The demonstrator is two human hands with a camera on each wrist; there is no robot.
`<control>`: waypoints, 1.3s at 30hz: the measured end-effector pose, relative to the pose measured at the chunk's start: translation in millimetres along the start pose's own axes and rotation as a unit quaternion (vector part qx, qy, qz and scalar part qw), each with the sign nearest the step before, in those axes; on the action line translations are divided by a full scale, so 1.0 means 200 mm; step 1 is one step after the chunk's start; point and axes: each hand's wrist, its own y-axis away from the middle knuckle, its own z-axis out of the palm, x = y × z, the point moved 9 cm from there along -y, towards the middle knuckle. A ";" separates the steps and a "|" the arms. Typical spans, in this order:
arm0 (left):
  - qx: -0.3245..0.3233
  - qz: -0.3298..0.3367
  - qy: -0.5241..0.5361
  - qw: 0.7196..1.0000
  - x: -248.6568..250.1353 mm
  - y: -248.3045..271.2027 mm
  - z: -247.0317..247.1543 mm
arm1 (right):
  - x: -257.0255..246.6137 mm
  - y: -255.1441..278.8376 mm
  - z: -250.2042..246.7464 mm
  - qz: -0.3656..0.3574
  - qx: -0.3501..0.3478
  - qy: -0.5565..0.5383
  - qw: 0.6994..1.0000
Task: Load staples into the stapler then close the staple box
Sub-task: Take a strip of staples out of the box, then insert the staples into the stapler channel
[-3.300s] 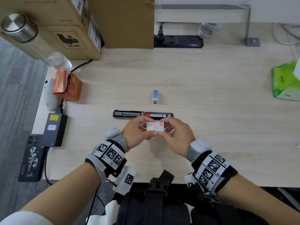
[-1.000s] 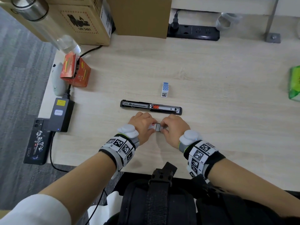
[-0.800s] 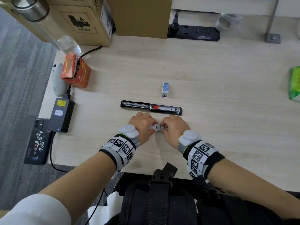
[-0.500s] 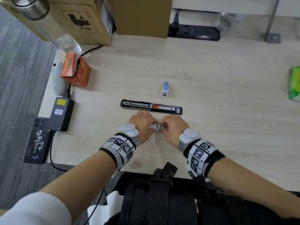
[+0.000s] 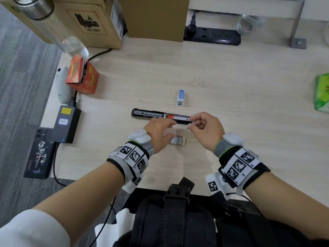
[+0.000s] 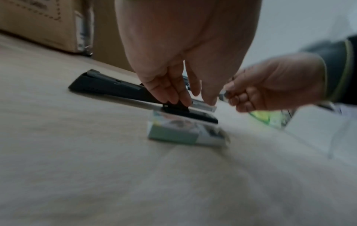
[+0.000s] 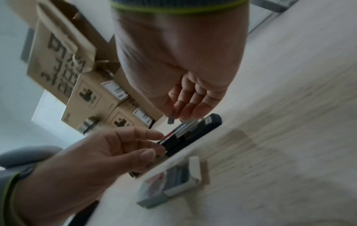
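The black stapler (image 5: pixel 151 114) lies opened flat on the desk, its metal rail facing up. Just in front of it sits the small staple box (image 5: pixel 178 140), its flap open and grey staples showing inside (image 7: pixel 177 174). My left hand (image 5: pixel 173 128) reaches over the box, and its straight fingers (image 6: pixel 173 97) touch the stapler's middle (image 6: pixel 108 87). My right hand (image 5: pixel 193 123) hovers by the stapler's right end (image 7: pixel 193 131), thumb and fingers pinching a short grey staple strip (image 7: pixel 171 120). The wrist views are blurred.
A small blue and white box (image 5: pixel 181 98) stands behind the stapler. At the left are a red carton (image 5: pixel 82 75), a mouse (image 5: pixel 61 88), a power adapter (image 5: pixel 65 122) and a phone (image 5: pixel 40 154). Cardboard boxes (image 5: pixel 89 18), a power strip (image 5: pixel 213 35) and a green pack (image 5: pixel 322 93) line the far and right sides.
Both hands have let go of the staple box, which now lies open on the desk. The right hand rose with a staple strip toward the stapler; the left hand moved onto the stapler.
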 end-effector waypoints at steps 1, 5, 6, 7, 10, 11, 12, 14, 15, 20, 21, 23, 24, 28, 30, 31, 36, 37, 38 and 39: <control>-0.001 -0.034 0.058 0.998 0.00 -0.01 -0.01 | -0.01 0.00 0.01 0.007 -0.002 -0.025 1.000; -0.023 -0.140 0.269 0.953 0.03 -0.05 0.02 | -0.05 0.01 0.06 0.010 -0.020 -0.077 0.997; -0.028 -0.159 0.315 0.935 0.04 -0.04 0.02 | -0.05 0.01 0.07 0.010 -0.025 -0.087 0.996; -0.032 -0.173 0.347 0.921 0.04 -0.04 0.03 | -0.05 0.01 0.08 0.008 -0.028 -0.091 0.995; -0.032 -0.182 0.368 0.911 0.03 -0.04 0.02 | -0.05 0.02 0.10 -0.008 -0.040 -0.063 0.997; -0.031 -0.183 0.361 0.914 0.02 -0.04 0.02 | -0.05 0.02 0.12 -0.015 -0.051 -0.046 0.998; -0.031 -0.184 0.355 0.916 0.01 -0.04 0.02 | -0.05 0.03 0.13 -0.023 -0.060 -0.030 0.997; -0.026 -0.186 0.349 0.918 0.00 -0.04 0.02 | -0.06 0.03 0.14 -0.042 -0.072 0.008 0.997; -0.022 -0.187 0.342 0.921 -0.01 -0.04 0.01 | -0.07 0.03 0.14 -0.052 -0.074 0.036 0.995; 0.064 -0.084 0.139 0.985 -0.01 -0.06 -0.13 | -0.08 -0.05 0.06 -0.103 -0.019 0.142 0.984; 0.086 -0.048 0.083 0.992 0.00 -0.06 -0.17 | -0.08 -0.07 0.03 -0.102 -0.006 0.146 0.984; 0.107 -0.003 -0.006 0.994 0.00 -0.07 -0.20 | -0.07 -0.11 0.02 -0.097 0.003 0.156 0.983; 0.107 0.002 -0.036 0.994 -0.01 -0.08 -0.21 | -0.06 -0.13 0.02 -0.098 0.000 0.166 0.981; 0.074 0.002 -0.120 0.990 -0.03 -0.13 -0.18 | -0.07 -0.16 0.09 -0.108 -0.016 0.195 0.975; 0.049 -0.004 -0.145 0.988 -0.04 -0.15 -0.16 | -0.08 -0.18 0.13 -0.108 -0.025 0.204 0.973; 0.039 -0.008 -0.154 0.987 -0.04 -0.16 -0.15 | -0.08 -0.18 0.14 -0.106 -0.029 0.209 0.972; 0.028 -0.025 -0.144 0.989 -0.08 -0.19 -0.14 | -0.06 -0.19 0.16 -0.094 -0.042 0.213 0.972; 0.026 -0.028 -0.142 0.989 -0.08 -0.19 -0.13 | -0.05 -0.19 0.16 -0.094 -0.042 0.212 0.972; 0.024 -0.033 -0.141 0.989 -0.09 -0.20 -0.13 | -0.05 -0.19 0.17 -0.093 -0.044 0.211 0.972; 0.022 -0.037 -0.140 0.989 -0.09 -0.20 -0.13 | -0.05 -0.19 0.17 -0.092 -0.046 0.210 0.972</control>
